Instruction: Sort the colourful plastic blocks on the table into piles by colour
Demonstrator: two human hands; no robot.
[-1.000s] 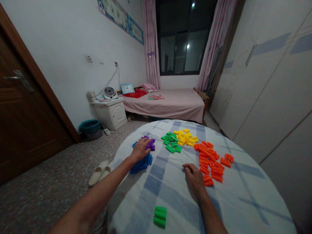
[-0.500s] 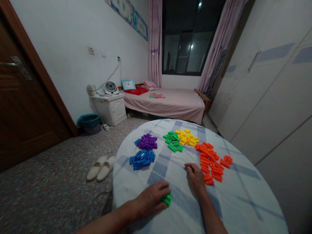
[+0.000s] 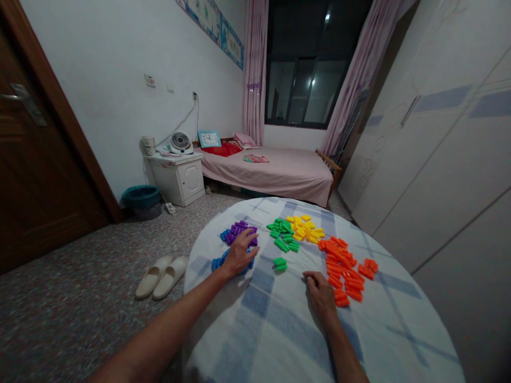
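Note:
On a round table with a blue-checked cloth [image 3: 279,330] lie piles of small plastic pieces sorted by colour: purple [image 3: 236,232], blue [image 3: 219,261], green [image 3: 284,235], yellow [image 3: 306,227] and orange [image 3: 343,266]. My left hand [image 3: 240,252] lies flat with fingers spread over the blue pile, fingertips at the purple one. A small clump of green pieces [image 3: 280,264] sits apart, just right of that hand. My right hand [image 3: 320,298] rests on the cloth with fingers curled, beside the near end of the orange pile, holding nothing that I can see.
Pale slippers [image 3: 162,275] lie on the floor left of the table. Farther back stand a teal bin [image 3: 139,199], a white nightstand [image 3: 179,178] with a fan, and a pink bed [image 3: 275,170]. A wooden door [image 3: 35,175] is at the left, white wardrobes [image 3: 439,159] at the right.
My left hand went from the purple pile to the green clump at the near edge, carried it up to beside the green pile, and now rests on the blue pile. The right hand stayed put.

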